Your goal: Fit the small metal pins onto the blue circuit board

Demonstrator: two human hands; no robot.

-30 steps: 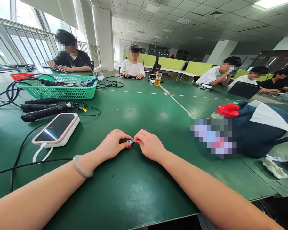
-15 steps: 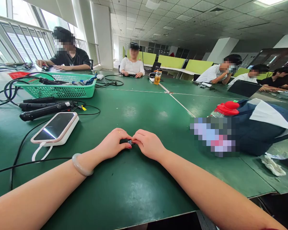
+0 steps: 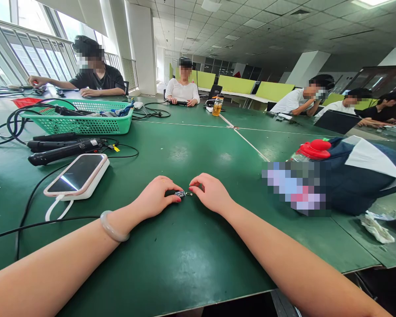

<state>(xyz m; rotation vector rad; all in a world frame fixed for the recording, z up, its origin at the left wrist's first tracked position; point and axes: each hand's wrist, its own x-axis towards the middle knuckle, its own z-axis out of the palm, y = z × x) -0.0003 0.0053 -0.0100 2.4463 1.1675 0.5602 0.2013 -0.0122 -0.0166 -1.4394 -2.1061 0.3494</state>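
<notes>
My left hand rests on the green table, thumb and fingers pinched around a small dark piece with a fine silvery-white pattern, perhaps a circuit board. From its right end a tiny bright metal part sticks out or lies close by; I cannot tell if they are joined. My right hand is curved just right of the metal part, with a gap between thumb and forefinger and nothing seen between them. Its lower fingers are partly hidden.
A phone on a white charging block and black handles lie to the left, before a green basket of cables. At right are a red-lidded bottle and dark bag. Several people sit around the table.
My right hand has drawn slightly right, and its fingers have come off the small piece, uncovering the metal part. The left hand keeps its hold. A person at far left has stretched out an arm.
</notes>
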